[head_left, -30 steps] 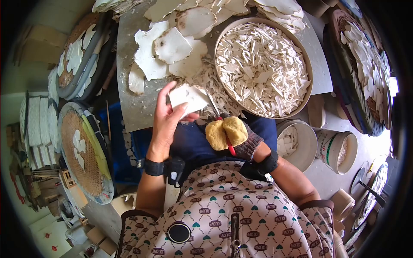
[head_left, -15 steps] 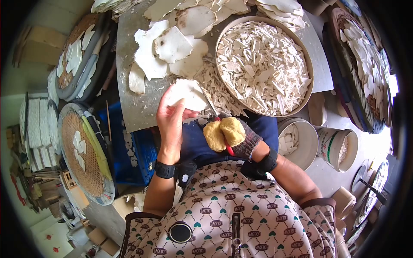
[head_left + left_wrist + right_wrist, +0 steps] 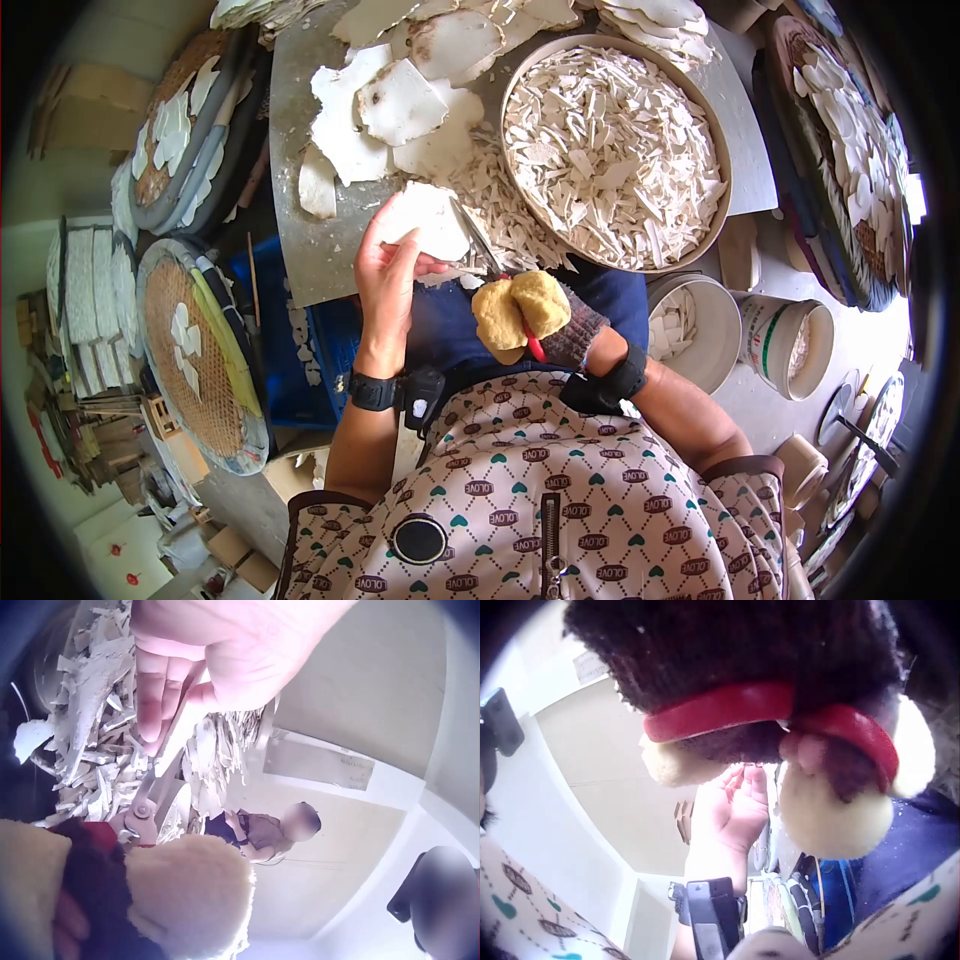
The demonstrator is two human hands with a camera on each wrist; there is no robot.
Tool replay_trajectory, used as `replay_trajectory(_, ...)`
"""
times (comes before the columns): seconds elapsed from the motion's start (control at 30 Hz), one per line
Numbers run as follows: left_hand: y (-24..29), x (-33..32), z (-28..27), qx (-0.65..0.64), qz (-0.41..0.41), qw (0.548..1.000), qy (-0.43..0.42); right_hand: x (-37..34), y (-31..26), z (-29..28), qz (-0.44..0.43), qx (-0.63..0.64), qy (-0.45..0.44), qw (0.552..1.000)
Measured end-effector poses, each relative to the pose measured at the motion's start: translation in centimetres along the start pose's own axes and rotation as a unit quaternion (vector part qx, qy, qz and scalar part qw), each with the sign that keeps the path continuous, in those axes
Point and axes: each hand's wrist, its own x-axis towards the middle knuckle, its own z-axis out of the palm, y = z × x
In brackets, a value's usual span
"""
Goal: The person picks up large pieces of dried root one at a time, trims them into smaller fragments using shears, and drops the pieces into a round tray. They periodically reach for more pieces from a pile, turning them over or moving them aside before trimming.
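While the left hand steadies the sheet, the right hand grips the shears. Left fingers: drawn in to roughly the sheet's thickness, thumb on the near face, the others behind; several lie fairly straight. This hold appears chosen to leave the right-hand edge exposed to the blades. Right fingers: gloved and curled round the red handles; their exact spread cannot be told, as glove and foam cover much of them. The foam is presumably fitted to cushion the grip. The sheet lies at the left fingertips, projecting beyond them and toward the right hand; it is ahead and to the left of the right fingers, which do not touch it. The blades reach from the right fingers to its edge; how far they are parted is unclear. Loose offcuts lie just beyond both sets of fingers, and the tray of chips stands beyond and to the right of the right fingers, probably for easy discharge. Larger pieces lie beyond the left fingertips, seemingly within reach.
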Motion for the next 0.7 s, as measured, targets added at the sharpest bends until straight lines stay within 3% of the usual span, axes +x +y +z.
replay_trajectory(0.13,0.6,-0.1,0.2,0.033,0.001,0.999,-0.022,0.6,-0.3,-0.1,-0.070,-0.055,0.005,0.996)
replay_trajectory(0.23,1.1,-0.3,0.6,0.030,-0.023,0.999,-0.033,0.9,0.1,-0.3,-0.054,0.008,0.032,0.998)
replay_trajectory(0.33,1.0,0.1,-0.1,0.035,-0.052,0.996,-0.058,0.4,-0.5,-0.1,0.026,0.072,0.045,0.996)
replay_trajectory(0.47,1.2,0.6,-0.5,0.046,-0.071,0.993,-0.081,-0.1,-0.2,-0.6,-0.030,-0.112,0.017,0.993)
replay_trajectory(0.53,1.4,0.6,-0.5,0.049,-0.070,0.993,-0.080,-0.1,0.2,-0.6,-0.021,-0.067,0.004,0.998)
replay_trajectory(0.6,1.6,0.5,-0.2,0.046,-0.064,0.994,-0.071,-0.1,0.9,-0.5,0.034,0.131,-0.001,0.991)
replay_trajectory(0.7,1.8,0.4,-0.1,0.054,-0.072,0.991,-0.103,0.1,1.5,-0.1,0.019,0.129,0.031,0.991)
